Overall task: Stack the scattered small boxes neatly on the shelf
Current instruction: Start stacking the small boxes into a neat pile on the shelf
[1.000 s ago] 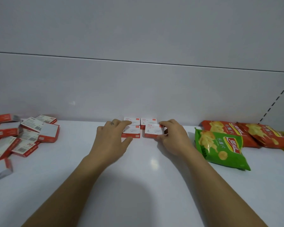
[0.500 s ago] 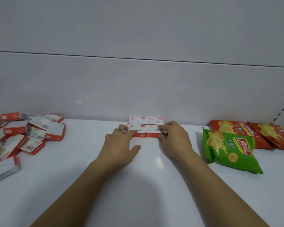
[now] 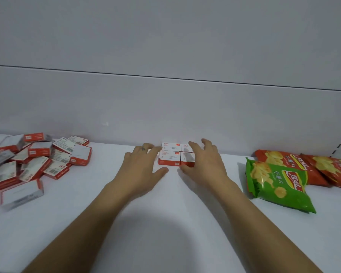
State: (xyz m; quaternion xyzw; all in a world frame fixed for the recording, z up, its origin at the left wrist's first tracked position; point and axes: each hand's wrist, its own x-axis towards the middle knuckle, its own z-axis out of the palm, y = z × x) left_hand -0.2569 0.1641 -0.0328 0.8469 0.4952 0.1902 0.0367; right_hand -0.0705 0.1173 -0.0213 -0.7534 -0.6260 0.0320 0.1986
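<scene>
— Boxes, the loose ones: where did they lie?
— Far out to the left of the left grip (image 3: 144, 168), in a scattered pile (image 3: 37, 160) of red-and-white small boxes, tumbled over one another on the white shelf (image 3: 77, 223). One lone box (image 3: 21, 194) lay apart from the pile, nearer the person.
— And the left grip itself?
— Spread, fingers straight, holding nothing. Its fingertips lay against the left side of a tidy block of four boxes (image 3: 170, 155), and its thumb reached along the block's front edge.
— How was that block set?
— Two by two, edges flush, near the back wall (image 3: 165, 105), right between the two grips.
— The right grip (image 3: 203, 164)?
— Also spread, fingers fanned and raised over the block's right half, thumb by the front right corner. It pinched nothing. Whether the palm touched the boxes I could not tell.
— Anything beyond it?
— Well to the right of that grip lay a green crisp bag (image 3: 278, 182), flat on the shelf. Behind it lay a red crisp bag (image 3: 280, 158), its front edge under the green one. A second red bag (image 3: 331, 166) lay just beside that, farther right.
</scene>
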